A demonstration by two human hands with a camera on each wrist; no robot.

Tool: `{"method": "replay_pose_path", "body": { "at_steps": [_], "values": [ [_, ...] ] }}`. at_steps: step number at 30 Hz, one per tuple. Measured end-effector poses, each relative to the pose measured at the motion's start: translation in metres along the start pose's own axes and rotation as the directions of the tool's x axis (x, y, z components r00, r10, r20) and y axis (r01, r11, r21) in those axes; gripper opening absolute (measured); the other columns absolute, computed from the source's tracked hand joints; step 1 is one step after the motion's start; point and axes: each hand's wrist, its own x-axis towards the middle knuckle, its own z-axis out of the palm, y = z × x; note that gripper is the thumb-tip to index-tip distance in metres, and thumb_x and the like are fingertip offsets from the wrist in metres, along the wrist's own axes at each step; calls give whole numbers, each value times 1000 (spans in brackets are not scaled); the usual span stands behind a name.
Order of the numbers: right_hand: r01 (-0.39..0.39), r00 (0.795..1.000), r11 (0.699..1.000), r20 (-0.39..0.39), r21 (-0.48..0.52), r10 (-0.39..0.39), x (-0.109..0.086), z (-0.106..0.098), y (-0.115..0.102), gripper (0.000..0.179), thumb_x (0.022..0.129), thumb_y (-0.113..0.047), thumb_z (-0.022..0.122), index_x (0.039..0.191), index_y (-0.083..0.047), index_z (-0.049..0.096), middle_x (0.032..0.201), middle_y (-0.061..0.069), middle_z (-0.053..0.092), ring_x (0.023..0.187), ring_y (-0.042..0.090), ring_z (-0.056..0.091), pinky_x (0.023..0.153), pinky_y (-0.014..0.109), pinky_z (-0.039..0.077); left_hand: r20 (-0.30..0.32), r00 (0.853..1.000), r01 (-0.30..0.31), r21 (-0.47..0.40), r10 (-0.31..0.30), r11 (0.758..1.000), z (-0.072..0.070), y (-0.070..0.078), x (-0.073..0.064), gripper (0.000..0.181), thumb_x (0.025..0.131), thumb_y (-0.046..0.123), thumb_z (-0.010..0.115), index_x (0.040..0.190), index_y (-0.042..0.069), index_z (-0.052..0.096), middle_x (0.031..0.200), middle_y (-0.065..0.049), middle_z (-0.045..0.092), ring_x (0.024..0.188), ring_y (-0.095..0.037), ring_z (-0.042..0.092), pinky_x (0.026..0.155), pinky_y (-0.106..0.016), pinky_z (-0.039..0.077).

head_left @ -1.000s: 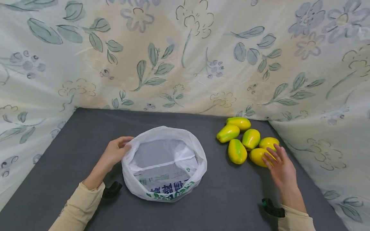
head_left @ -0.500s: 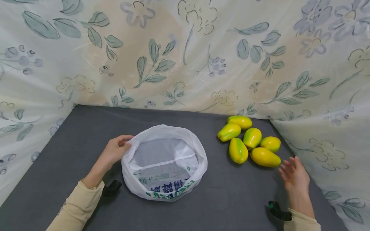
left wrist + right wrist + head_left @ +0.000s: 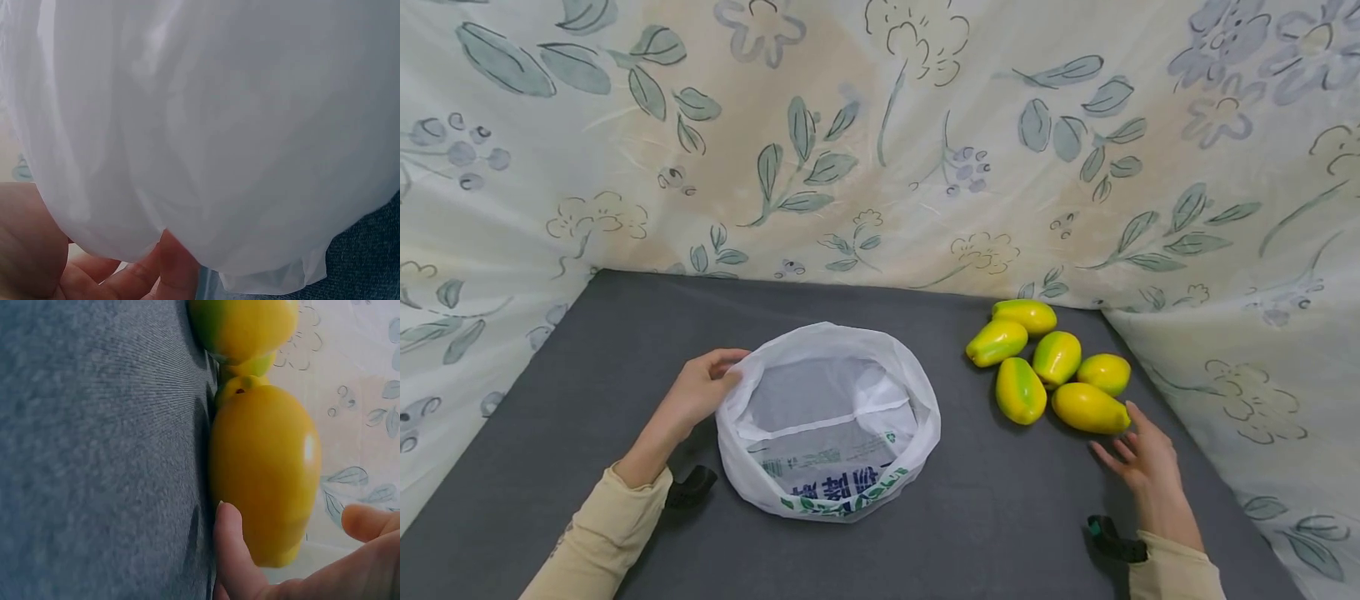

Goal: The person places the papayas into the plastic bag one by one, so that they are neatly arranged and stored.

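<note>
Left hand (image 3: 700, 392) on a white bag (image 3: 739, 467), right hand (image 3: 1150, 458) by six yellow fruits (image 3: 1057, 358).
The left thumb and fingers pinch the bag's edge at nine o'clock. The fruits sit between two and three o'clock from the bag. Right fingers are spread, gripping nothing, at the front fruit's (image 3: 1088, 408) four o'clock end; I can't tell if they touch.

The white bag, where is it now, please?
In the head view, the white bag sits just left of centre on the grey table, between the left hand and the yellow fruits.
</note>
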Motion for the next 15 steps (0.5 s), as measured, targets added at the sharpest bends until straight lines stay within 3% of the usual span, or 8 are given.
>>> {"method": "replay_pose_path", "body": {
  "at_steps": [4, 12, 15],
  "values": [
    [26, 999, 998, 19, -51, -26, 8, 5, 1, 102, 78, -57, 66, 154, -27, 5, 157, 0, -3, 139, 28, 9, 77, 38, 53, 7, 1000, -4, -7, 4, 1000, -1, 0, -1, 38, 99, 9, 45, 135, -2, 47, 128, -30, 51, 108, -37, 54, 82, -41, 47],
    [107, 994, 986, 1, -130, -108, -14, 24, -1, 104, 78, -57, 64, 154, -19, 4, 154, 9, 7, 127, 25, 26, 70, 33, 54, -1, 1000, -4, -15, 4, 1000, 0, -1, 0, 38, 99, 9, 46, 135, -2, 48, 127, -29, 52, 107, -36, 55, 82, -40, 47],
    [133, 991, 979, 0, -155, -135, -19, 28, 0, 105, 78, -56, 65, 154, -18, 4, 153, 9, 7, 129, 26, 25, 72, 35, 54, -5, 1000, -4, -18, 4, 1000, 0, -2, 1, 37, 99, 9, 46, 134, -2, 49, 126, -29, 53, 107, -36, 55, 82, -40, 47]
  ]
}}
